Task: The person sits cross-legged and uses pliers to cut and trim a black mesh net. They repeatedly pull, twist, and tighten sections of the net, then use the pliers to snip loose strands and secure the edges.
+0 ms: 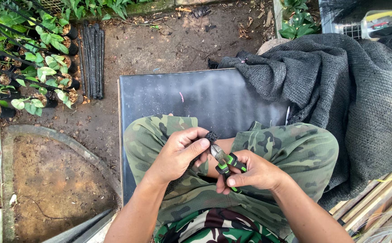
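Netting strip (211, 136) pinched taut in left hand (178, 153) at centre frame over the lap, green-handled cutters (225, 162) closed in right hand (254, 172): best kept tight, nipped clear of the thumb.

A dark flat board (205, 96) lies on the bare dirt ground (160, 45). Grey shade netting (340, 85) drapes over its right edge. Black stakes (93, 60) and potted seedlings (47, 72) sit on the soil nearby.
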